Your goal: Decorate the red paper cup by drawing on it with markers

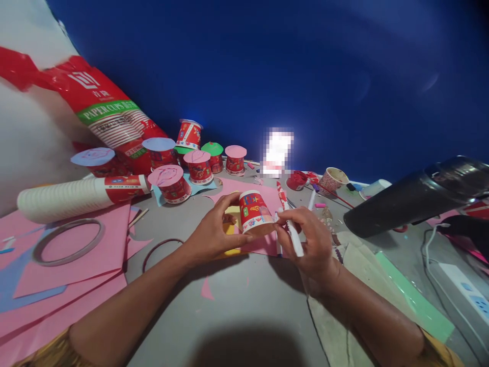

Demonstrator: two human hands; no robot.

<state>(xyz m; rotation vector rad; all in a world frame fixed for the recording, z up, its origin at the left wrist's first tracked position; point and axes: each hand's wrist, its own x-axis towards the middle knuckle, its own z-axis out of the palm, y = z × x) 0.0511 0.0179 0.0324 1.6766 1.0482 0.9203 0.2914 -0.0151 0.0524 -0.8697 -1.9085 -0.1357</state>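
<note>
My left hand point(217, 224) is closed around a red patterned paper cup point(255, 210), thumb low and fingers behind it. The cup is tilted, with one round end facing me. Held in my right hand point(307, 234) is a white marker point(294, 235) with a red-and-white upper end, pointing up and away. The thumb and forefinger of that hand also reach the cup's right edge. Beneath the cup lie pink paper point(263, 248) and a yellow piece point(232, 251). A second white pen point(312, 198) lies just beyond my right hand.
Several red cups topped with paper discs, including a pink one point(166, 175), stand at the back left. Nearby are stacked cups point(76, 197), a paper-cup bag point(110, 114) and a tape ring point(38, 255). At right are a black flask point(416, 196), cloth point(355, 270) and power strip point(468, 290).
</note>
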